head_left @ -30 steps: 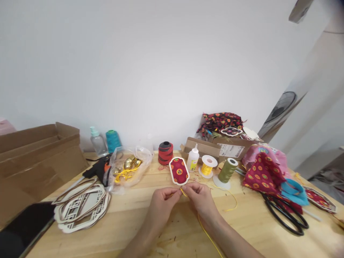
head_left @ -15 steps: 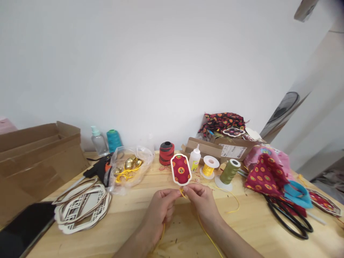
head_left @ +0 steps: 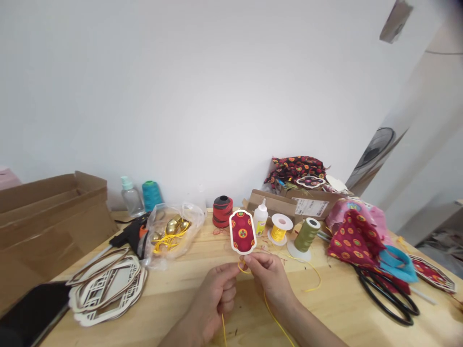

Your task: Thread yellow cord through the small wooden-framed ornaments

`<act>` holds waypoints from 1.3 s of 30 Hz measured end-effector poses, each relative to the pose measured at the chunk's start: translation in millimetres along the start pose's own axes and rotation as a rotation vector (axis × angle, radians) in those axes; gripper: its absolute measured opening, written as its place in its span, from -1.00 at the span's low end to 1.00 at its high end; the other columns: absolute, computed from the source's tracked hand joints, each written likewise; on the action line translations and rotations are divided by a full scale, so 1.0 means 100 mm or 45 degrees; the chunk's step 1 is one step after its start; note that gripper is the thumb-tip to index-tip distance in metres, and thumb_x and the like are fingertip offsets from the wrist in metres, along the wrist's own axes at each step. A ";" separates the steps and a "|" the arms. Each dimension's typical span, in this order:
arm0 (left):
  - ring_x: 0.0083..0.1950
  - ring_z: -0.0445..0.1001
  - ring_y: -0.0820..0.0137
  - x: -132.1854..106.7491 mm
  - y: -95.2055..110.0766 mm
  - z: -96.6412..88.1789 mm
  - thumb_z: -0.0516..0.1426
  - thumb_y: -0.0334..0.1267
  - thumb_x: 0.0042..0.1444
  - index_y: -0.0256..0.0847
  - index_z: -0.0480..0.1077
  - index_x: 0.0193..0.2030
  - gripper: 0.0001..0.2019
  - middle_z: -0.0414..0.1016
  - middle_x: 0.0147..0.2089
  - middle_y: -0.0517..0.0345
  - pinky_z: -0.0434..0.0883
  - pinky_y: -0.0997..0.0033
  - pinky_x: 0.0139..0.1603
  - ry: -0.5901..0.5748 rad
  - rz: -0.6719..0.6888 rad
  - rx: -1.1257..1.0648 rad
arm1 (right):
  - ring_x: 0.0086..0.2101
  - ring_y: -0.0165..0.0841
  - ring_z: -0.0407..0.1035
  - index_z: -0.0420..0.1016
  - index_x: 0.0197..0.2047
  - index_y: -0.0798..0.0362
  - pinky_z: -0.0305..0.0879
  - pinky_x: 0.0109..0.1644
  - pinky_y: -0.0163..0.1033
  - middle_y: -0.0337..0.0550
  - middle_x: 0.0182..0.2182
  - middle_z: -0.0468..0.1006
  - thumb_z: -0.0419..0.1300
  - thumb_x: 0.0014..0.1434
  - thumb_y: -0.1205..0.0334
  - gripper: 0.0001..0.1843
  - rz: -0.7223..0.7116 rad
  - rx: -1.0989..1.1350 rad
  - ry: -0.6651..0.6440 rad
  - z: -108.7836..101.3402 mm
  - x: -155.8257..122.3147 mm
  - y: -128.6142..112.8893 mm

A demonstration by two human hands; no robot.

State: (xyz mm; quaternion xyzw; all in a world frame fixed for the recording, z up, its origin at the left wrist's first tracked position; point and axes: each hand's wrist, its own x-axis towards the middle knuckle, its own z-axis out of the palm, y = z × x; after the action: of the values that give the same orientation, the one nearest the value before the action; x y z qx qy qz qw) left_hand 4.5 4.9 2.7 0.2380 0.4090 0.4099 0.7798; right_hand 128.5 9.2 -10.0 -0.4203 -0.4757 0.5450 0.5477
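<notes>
My right hand [head_left: 269, 279] pinches the yellow cord [head_left: 244, 271] just under the foot of the upright, white-edged red fabric panel [head_left: 242, 232], held above the middle of the worktop [head_left: 325, 308], while my left hand [head_left: 217, 296], just beside it, seems closed on the cord too.

Hidden: the course of the yellow cord [head_left: 241, 269] through the left hand [head_left: 217, 299] and right hand [head_left: 269, 279]; the scissors' [head_left: 387, 301] blades, under the printed cloth [head_left: 356, 239]. Cut off by the frame: cardboard box [head_left: 50, 212], phone [head_left: 32, 308]. Blurred: gold pieces [head_left: 171, 227] inside the clear bag [head_left: 191, 217]. Too small to read: parcel label [head_left: 310, 207].
</notes>
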 end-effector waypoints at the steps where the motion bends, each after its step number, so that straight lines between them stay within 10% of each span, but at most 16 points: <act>1: -0.75 -0.33 0.72 0.00 -0.01 0.00 0.19 -0.24 -0.23 -0.26 0.25 -0.57 -0.81 -0.21 -0.78 0.56 -0.33 0.67 -0.76 -0.004 0.029 0.027 | -0.51 -0.45 0.18 0.48 -0.58 0.13 0.08 -0.37 -0.35 -0.24 -0.64 0.39 0.17 -0.06 0.16 -0.78 0.001 -0.008 -0.004 0.00 0.00 0.00; 13: -0.73 -0.33 0.69 0.01 -0.07 0.01 0.22 -0.25 -0.24 -0.22 0.16 -0.63 -0.74 -0.23 -0.75 0.54 -0.29 0.66 -0.77 0.037 0.066 -0.129 | -0.70 -0.60 -0.32 0.32 -0.58 0.15 -0.41 -0.66 -0.39 -0.48 -0.77 -0.16 0.19 -0.11 0.10 -0.73 0.311 0.231 -0.017 0.03 -0.05 -0.14; 18: -0.74 -0.32 0.69 0.02 -0.07 0.02 0.22 -0.21 -0.25 -0.26 0.33 -0.53 -0.81 -0.25 -0.78 0.55 -0.30 0.64 -0.76 0.039 0.150 0.042 | -0.72 -0.60 -0.33 0.06 -0.71 0.07 -0.43 -0.66 -0.38 -0.49 -0.80 -0.14 0.19 -0.13 0.09 -0.60 0.383 0.197 0.033 0.01 -0.02 -0.11; 26: -0.77 -0.04 0.65 0.04 -0.05 0.00 0.22 -0.17 -0.28 -0.32 0.46 -0.48 -0.76 0.14 -0.82 0.42 -0.08 0.62 -0.75 0.276 0.368 0.472 | -0.70 -0.60 -0.22 0.24 -0.75 0.15 -0.34 -0.63 -0.38 -0.44 -0.80 -0.05 0.17 -0.12 0.02 -0.60 0.143 -0.200 -0.035 -0.16 0.05 -0.16; 32: -0.54 0.32 0.46 0.10 -0.08 -0.07 0.20 -0.19 -0.23 -0.30 0.49 -0.48 -0.79 0.46 -0.60 0.22 0.19 0.57 -0.55 0.252 0.525 0.657 | -0.72 -0.60 -0.31 0.43 -0.39 0.15 -0.39 -0.67 -0.41 -0.47 -0.76 -0.09 0.04 0.00 0.20 -0.78 0.341 0.168 -0.285 -0.19 -0.01 -0.30; 39: -0.50 0.36 0.43 0.08 -0.05 -0.03 0.20 -0.22 -0.23 -0.30 0.50 -0.44 -0.80 0.45 -0.64 0.22 0.26 0.52 -0.43 0.062 0.531 0.533 | -0.71 -0.58 -0.11 0.41 -0.23 0.11 -0.24 -0.67 -0.43 -0.42 -0.73 0.05 0.08 -0.03 0.17 -0.71 0.022 -0.256 -0.288 -0.07 -0.04 -0.21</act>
State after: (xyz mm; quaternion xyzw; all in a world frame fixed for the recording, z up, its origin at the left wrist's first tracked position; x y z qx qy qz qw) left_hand 6.9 8.5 -5.8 0.4626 0.4454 0.4736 0.6027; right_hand 139.3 5.0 8.7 -0.4129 -0.5831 0.5431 0.4411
